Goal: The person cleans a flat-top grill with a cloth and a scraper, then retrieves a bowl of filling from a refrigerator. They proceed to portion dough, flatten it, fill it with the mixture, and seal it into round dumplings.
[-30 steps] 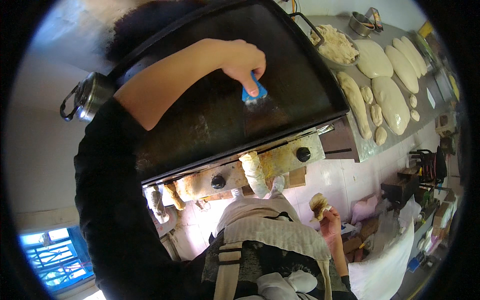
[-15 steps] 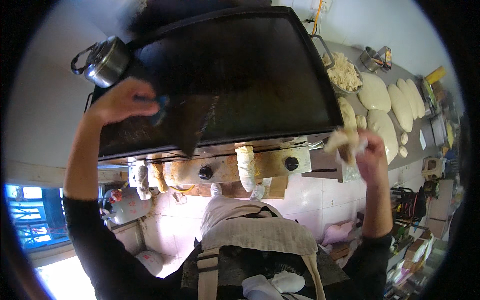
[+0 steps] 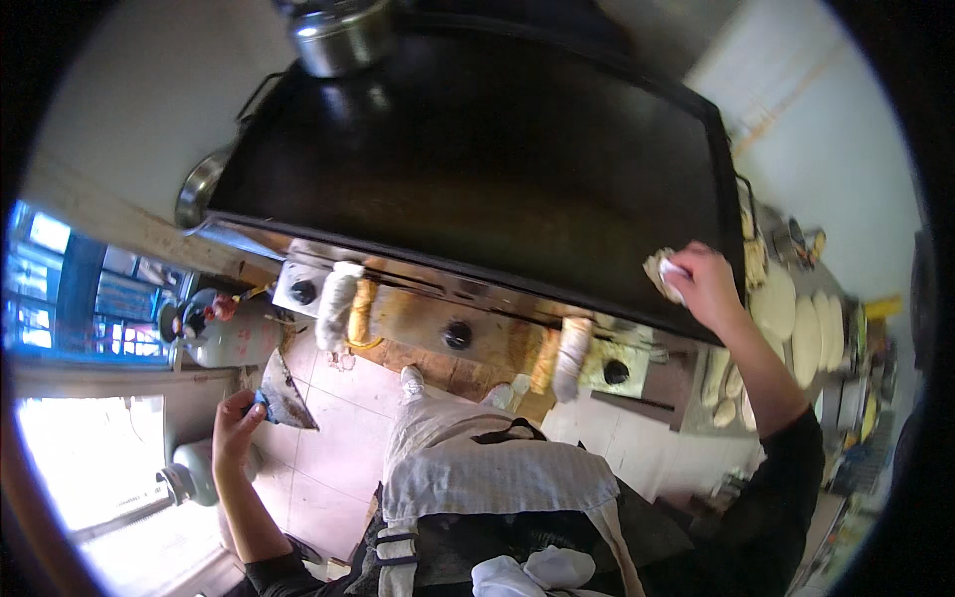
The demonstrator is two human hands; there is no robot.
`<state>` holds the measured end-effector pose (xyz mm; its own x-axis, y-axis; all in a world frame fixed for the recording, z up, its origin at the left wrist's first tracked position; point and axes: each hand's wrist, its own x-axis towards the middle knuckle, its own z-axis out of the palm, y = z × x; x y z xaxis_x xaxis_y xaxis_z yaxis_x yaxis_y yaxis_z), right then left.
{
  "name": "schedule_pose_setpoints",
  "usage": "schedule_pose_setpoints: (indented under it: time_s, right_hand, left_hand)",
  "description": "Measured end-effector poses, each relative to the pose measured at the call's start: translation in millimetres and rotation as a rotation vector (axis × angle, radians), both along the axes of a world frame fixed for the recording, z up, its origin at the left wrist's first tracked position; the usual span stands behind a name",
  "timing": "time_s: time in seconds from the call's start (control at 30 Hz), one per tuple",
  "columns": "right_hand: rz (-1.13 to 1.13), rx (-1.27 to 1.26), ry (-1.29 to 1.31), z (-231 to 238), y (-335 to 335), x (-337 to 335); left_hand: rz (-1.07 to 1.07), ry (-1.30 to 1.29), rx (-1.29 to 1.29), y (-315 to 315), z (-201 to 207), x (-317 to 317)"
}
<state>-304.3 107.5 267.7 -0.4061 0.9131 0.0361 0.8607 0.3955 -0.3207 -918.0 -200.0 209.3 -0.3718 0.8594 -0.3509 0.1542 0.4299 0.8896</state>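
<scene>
My left hand (image 3: 238, 423), off the griddle at the lower left, is closed round the blue handle of a scraper (image 3: 288, 398). Its wide, triangular metal blade is smudged dark and points to the right, over the tiled floor. At the front right of the big black griddle (image 3: 477, 159), my right hand (image 3: 708, 287) grips a crumpled, stained cloth (image 3: 661, 269). That cloth appears to be against the griddle surface; the fingers partly hide it.
A steel pot (image 3: 343, 42) stands at the griddle's back left. Several cloth-wrapped handles (image 3: 340, 303) and black knobs (image 3: 458, 335) line the stove front. Dough pieces (image 3: 774, 306) lie on the right-hand counter. Gas cylinders (image 3: 239, 340) stand at left.
My left hand has carried the scraper off the griddle, down and left. My right hand has brought the cloth from beside the griddle to its front right corner. The view has turned.
</scene>
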Motion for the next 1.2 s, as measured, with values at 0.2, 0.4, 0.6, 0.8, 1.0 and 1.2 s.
schedule_pose_setpoints:
  time_s: [0.2,0.4,0.6,0.8,1.0,1.2]
  right_hand:
    - [-0.02,-0.299,-0.061,13,6,-130]
    - [0.224,-0.138,0.142,-35,93,-333]
    - [0.307,-0.092,0.207,-36,160,-513]
    - [0.354,-0.328,0.172,-20,100,-404]
    - [0.139,0.105,-0.071,-18,151,-461]
    - [0.31,-0.061,-0.054,-20,125,-456]
  left_hand:
    - [0.215,-0.139,-0.08,-20,-52,-36]
    - [0.126,-0.296,-0.135,-5,-76,-80]
    - [0.084,-0.372,-0.12,-1,-97,-110]
    - [0.099,-0.443,-0.227,-8,-121,-118]
    - [0.063,-0.427,-0.094,-4,-128,-118]
    - [0.239,-0.473,-0.256,-25,-131,-120]
